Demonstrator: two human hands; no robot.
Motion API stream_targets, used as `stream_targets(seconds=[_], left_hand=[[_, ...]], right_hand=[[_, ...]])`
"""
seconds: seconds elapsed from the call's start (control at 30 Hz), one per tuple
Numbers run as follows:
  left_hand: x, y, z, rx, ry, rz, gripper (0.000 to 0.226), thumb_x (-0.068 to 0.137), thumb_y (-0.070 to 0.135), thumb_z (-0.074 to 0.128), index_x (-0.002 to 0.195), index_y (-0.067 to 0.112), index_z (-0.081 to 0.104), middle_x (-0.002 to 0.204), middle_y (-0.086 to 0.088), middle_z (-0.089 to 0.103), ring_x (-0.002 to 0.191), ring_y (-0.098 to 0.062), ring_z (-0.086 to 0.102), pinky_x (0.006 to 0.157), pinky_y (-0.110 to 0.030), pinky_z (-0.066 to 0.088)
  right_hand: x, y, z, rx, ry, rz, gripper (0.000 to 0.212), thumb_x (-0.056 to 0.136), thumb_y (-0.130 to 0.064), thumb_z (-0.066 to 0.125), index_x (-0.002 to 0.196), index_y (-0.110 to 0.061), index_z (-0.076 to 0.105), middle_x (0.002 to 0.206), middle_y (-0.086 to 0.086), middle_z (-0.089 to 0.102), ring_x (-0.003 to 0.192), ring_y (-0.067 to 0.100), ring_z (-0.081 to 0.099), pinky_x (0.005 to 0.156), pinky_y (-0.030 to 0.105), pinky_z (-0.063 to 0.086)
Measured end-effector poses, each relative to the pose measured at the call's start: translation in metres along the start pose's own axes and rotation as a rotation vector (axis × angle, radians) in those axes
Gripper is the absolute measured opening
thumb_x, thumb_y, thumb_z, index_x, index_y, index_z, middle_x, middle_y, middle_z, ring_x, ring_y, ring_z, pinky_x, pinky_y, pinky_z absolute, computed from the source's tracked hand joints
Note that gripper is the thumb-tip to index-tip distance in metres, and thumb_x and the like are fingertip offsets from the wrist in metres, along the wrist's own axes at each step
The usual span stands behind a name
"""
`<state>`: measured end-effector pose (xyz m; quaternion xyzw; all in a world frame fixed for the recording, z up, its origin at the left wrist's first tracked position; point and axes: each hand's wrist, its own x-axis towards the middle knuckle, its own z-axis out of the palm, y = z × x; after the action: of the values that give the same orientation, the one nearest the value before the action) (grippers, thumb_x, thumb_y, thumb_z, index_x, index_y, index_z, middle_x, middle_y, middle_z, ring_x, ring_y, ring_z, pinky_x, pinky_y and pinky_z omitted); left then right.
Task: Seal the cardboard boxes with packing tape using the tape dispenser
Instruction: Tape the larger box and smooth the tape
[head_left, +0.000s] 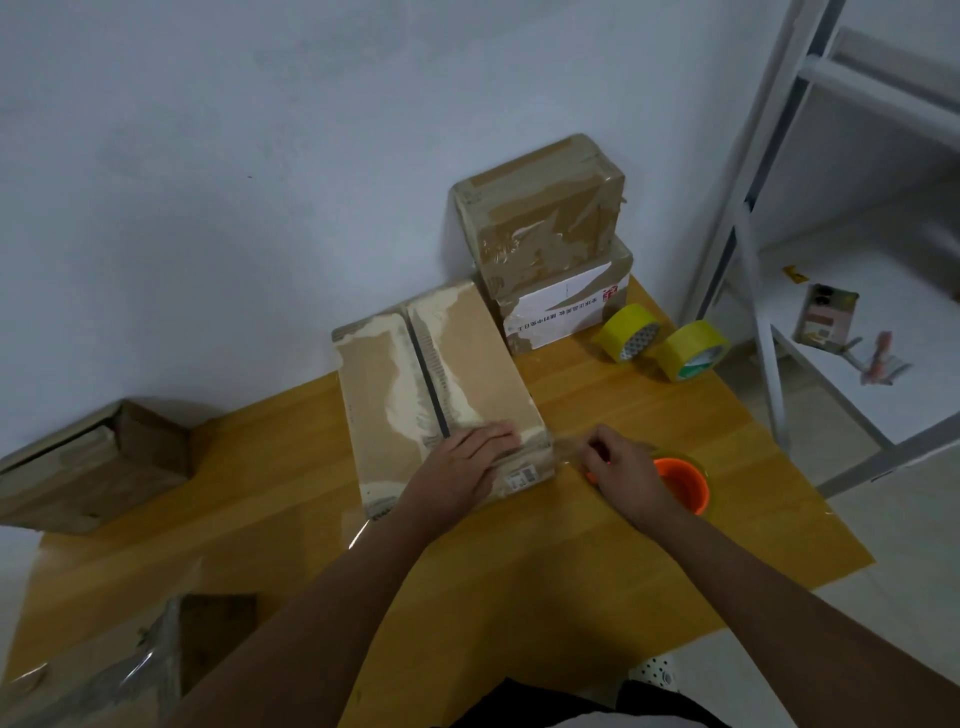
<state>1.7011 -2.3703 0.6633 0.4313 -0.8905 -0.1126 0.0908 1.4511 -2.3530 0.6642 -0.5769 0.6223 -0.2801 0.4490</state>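
The left hand (470, 457) lies flat, fingers spread, on the box (441, 395); the right hand (621, 462) grips the tape roll (683, 486).

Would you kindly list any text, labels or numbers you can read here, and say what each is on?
None can be read for certain.
White label on the lower stacked box: a line of Chinese characters and a red mark, too blurred to quote.
Barcode sticker on the box under the left hand: too small.
Green print inside the right yellow roll: unreadable.
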Motion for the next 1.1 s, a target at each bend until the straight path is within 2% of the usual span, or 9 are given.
stream_targets(seconds=[0.2,0.33,0.4,0.47,0.57,0.63,0.7,0.87,1.1], left_hand=[[0.009,-0.001,0.005,0.109,0.02,-0.056,0.058,0.088,0.027,0.051,0.145,0.023,0.04,0.14,0.005,0.048,0.111,-0.018,0.049,0.098,-0.035,0.046],[0.016,0.006,0.003,0.177,0.057,-0.07,0.056,0.088,0.041,0.051,0.142,0.026,0.042,0.13,0.004,0.052,0.108,-0.019,0.049,0.09,-0.036,0.047],[0.026,0.011,0.001,0.192,0.101,-0.078,0.048,0.09,0.046,0.055,0.133,0.025,0.05,0.121,0.004,0.054,0.103,-0.018,0.051,0.085,-0.033,0.047],[0.035,0.016,0.002,0.202,0.127,-0.093,0.042,0.092,0.049,0.056,0.125,0.022,0.053,0.115,0.001,0.053,0.101,-0.019,0.051,0.083,-0.032,0.045],[0.037,0.018,0.01,0.167,0.136,-0.068,0.046,0.093,0.044,0.057,0.128,0.014,0.05,0.127,-0.006,0.051,0.116,-0.022,0.049,0.096,-0.038,0.045],[0.035,0.017,0.016,0.202,0.094,-0.038,0.055,0.099,0.041,0.048,0.143,0.009,0.041,0.146,-0.009,0.043,0.137,-0.024,0.038,0.114,-0.042,0.033],[0.034,0.016,0.019,0.274,0.046,-0.028,0.061,0.103,0.042,0.036,0.152,0.007,0.03,0.158,-0.011,0.03,0.148,-0.023,0.022,0.121,-0.042,0.02],[0.036,0.016,0.022,0.32,-0.023,-0.035,0.063,0.105,0.042,0.03,0.155,0.004,0.019,0.162,-0.013,0.017,0.152,-0.022,0.009,0.122,-0.042,0.018],[0.038,0.019,0.021,0.321,-0.045,-0.023,0.062,0.106,0.036,0.036,0.155,0.003,0.016,0.163,-0.013,0.013,0.152,-0.023,0.005,0.122,-0.045,0.018]], right_hand=[[0.005,0.001,0.005,0.029,0.112,0.05,0.016,0.101,-0.025,0.048,0.101,-0.013,0.059,0.092,0.002,0.062,0.083,0.018,0.061,0.067,0.029,0.044],[0.006,-0.006,0.009,0.377,0.131,0.226,0.033,0.1,-0.039,0.046,0.122,-0.016,0.053,0.106,-0.003,0.064,0.087,0.003,0.061,0.074,0.024,0.049],[0.008,-0.006,0.012,0.435,0.108,0.246,0.036,0.098,-0.045,0.047,0.11,-0.016,0.063,0.099,-0.004,0.067,0.09,0.008,0.061,0.08,0.03,0.049],[0.008,-0.006,0.016,0.423,0.106,0.214,0.035,0.095,-0.045,0.052,0.096,-0.012,0.066,0.087,-0.003,0.066,0.078,0.008,0.058,0.075,0.032,0.046],[0.011,-0.004,0.021,0.392,0.16,0.095,0.024,0.095,-0.03,0.058,0.085,-0.009,0.062,0.07,-0.003,0.057,0.057,0.0,0.047,0.063,0.028,0.039],[0.014,-0.002,0.023,0.311,0.189,0.031,0.018,0.095,-0.026,0.058,0.084,-0.012,0.061,0.073,-0.004,0.06,0.061,0.0,0.05,0.062,0.025,0.04],[0.014,-0.001,0.025,0.245,0.206,-0.02,0.018,0.097,-0.027,0.055,0.085,-0.014,0.059,0.075,-0.003,0.062,0.062,0.003,0.051,0.057,0.018,0.038],[0.021,0.007,0.033,0.084,0.23,-0.139,0.017,0.101,-0.024,0.045,0.088,-0.015,0.05,0.08,0.002,0.057,0.078,0.02,0.052,0.065,0.032,0.039],[0.039,0.01,0.046,-0.094,0.249,-0.208,0.022,0.102,-0.025,0.041,0.089,-0.01,0.05,0.08,-0.001,0.047,0.08,0.023,0.043,0.069,0.04,0.039]])
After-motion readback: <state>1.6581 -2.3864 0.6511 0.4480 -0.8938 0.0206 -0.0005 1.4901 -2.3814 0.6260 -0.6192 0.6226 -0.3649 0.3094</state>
